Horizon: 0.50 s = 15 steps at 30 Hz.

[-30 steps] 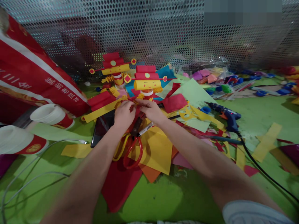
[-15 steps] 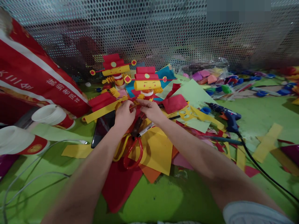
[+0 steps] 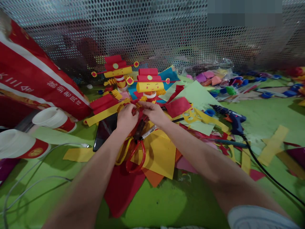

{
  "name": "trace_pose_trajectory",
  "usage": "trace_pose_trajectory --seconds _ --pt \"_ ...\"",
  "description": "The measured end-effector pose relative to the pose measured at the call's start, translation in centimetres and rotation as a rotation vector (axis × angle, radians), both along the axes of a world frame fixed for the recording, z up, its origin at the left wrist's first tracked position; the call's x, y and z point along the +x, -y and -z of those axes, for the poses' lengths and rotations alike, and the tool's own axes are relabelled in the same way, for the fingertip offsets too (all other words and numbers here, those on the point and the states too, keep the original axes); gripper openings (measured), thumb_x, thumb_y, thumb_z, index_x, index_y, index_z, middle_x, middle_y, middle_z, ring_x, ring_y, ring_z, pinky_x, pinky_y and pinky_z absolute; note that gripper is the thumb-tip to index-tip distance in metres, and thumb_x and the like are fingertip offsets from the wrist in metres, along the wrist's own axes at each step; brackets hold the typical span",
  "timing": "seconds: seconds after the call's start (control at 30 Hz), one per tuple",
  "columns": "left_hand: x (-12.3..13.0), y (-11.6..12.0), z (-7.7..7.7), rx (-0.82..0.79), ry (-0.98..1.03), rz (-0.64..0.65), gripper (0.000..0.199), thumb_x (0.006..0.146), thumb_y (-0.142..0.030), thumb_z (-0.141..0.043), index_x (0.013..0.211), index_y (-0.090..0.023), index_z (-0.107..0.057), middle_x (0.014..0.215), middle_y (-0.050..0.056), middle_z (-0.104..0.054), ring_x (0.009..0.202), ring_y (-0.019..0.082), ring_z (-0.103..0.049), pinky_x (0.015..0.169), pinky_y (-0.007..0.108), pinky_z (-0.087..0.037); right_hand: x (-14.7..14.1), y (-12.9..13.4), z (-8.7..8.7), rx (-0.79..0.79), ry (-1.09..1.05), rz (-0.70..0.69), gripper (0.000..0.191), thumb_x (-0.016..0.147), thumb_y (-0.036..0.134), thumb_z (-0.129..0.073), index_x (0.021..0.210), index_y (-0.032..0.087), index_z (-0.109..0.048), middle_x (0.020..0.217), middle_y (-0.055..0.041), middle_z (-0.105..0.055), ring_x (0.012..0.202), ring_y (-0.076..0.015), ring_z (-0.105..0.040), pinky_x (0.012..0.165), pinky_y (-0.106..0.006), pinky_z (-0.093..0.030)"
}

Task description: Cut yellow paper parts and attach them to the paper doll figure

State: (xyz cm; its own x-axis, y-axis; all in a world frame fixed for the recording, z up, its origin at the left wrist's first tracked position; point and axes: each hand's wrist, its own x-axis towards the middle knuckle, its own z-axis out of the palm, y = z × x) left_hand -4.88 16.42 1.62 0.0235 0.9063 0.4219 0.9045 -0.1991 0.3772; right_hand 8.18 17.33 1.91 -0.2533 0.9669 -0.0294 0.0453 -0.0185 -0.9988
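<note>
My left hand [image 3: 128, 117] is closed, its fingertips pinched on a small yellow paper piece [image 3: 138, 105]. Close beside it, my right hand [image 3: 153, 113] has its fingers pressed together on the same piece, which they largely hide. Just behind the hands stands a paper figure [image 3: 150, 86] with a yellow face and red hat. A similar figure [image 3: 118, 71] is behind it to the left. Red and yellow scissors [image 3: 136, 157] and a white marker [image 3: 149, 132] lie below the hands on yellow paper [image 3: 160, 152].
On the left are paper cups [image 3: 53, 119], a red bag [image 3: 45, 70], a dark phone [image 3: 105, 132] and a white cable [image 3: 35, 162]. A glue gun [image 3: 234, 121] with its cord and paper scraps [image 3: 273, 144] lie right. A perforated panel [image 3: 152, 31] stands behind.
Both hands stay nearly in place. The small yellow piece between the fingertips has shifted slightly, and the left fingers have moved a little.
</note>
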Motion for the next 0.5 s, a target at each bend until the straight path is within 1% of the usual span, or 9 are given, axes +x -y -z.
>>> trace_pose_trajectory --seconds 0.13,0.33,0.5 --pt "0.01 0.09 -0.08 -0.012 -0.03 -0.018 0.012 0.077 -0.02 -0.05 0.085 -0.021 -0.059 0.089 0.006 -0.068 0.074 0.019 -0.062 0.071 0.031 -0.046 -0.08 0.08 -0.05 -0.005 -0.012 0.003 0.051 0.073 0.003 -0.04 0.119 0.017 -0.058 0.09 -0.0027 -0.068 0.045 -0.0043 -0.05 0.042 -0.017 -0.044" --pt "0.13 0.22 -0.22 0.003 -0.054 -0.014 0.016 0.077 -0.018 -0.049 0.086 -0.021 -0.062 0.091 0.006 -0.068 0.079 0.02 -0.063 0.073 0.032 -0.046 -0.16 0.26 -0.18 -0.01 -0.024 0.004 0.051 0.073 0.003 -0.041 0.118 0.019 -0.058 0.097 -0.0027 -0.068 0.044 -0.0033 -0.048 0.043 -0.018 -0.045" --pt "0.23 0.31 -0.41 0.004 -0.073 -0.024 0.017 0.077 -0.018 -0.049 0.086 -0.022 -0.063 0.093 0.005 -0.069 0.083 0.021 -0.063 0.073 0.032 -0.046 -0.3 0.32 -0.3 -0.029 0.009 0.019 0.053 0.071 0.003 -0.041 0.118 0.018 -0.059 0.084 -0.0019 -0.067 0.046 -0.005 -0.049 0.046 -0.02 -0.047"
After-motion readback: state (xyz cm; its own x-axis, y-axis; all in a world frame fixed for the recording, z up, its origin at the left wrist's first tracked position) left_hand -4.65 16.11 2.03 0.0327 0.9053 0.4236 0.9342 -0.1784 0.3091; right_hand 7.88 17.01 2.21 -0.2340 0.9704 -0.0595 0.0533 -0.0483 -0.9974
